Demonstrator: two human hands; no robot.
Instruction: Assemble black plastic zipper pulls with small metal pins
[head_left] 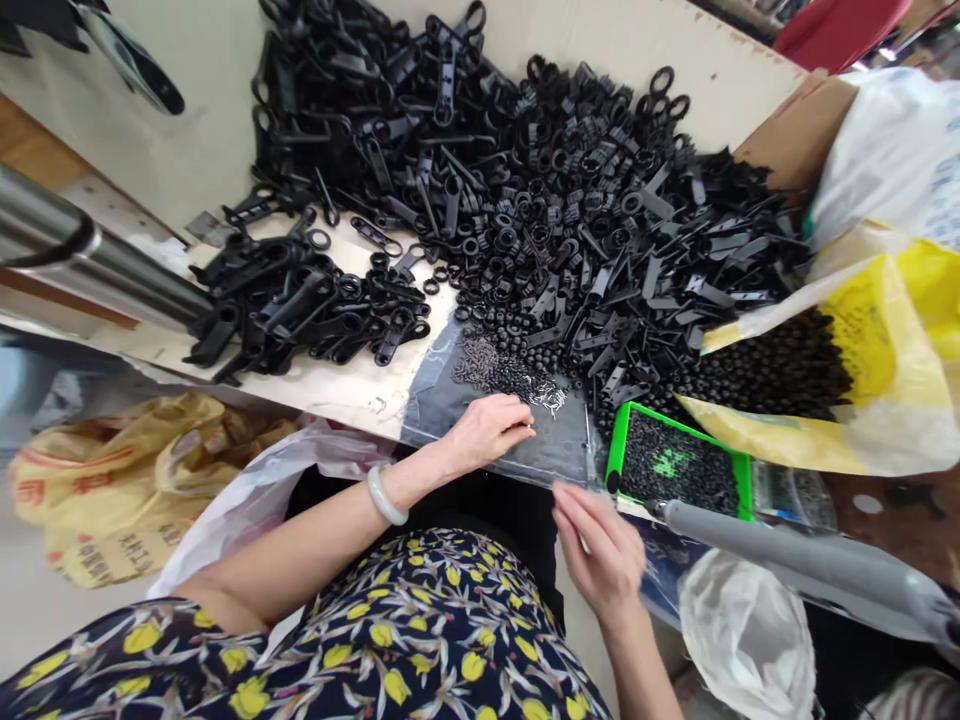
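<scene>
In the head view, the left hand (491, 432) pinches narrowly above the dark mat's (551, 450) near edge (its grip contents too small to tell), near the silvery pins (549, 396). The right hand (601, 550), blurred, hangs off that edge, near the green tray's (618, 445) near-left corner; its closure I cannot tell.

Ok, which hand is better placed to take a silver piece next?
Left, I'd judge: the left hand is close to the silver pieces; the right hand is farther off, nearer the green tray.
</scene>
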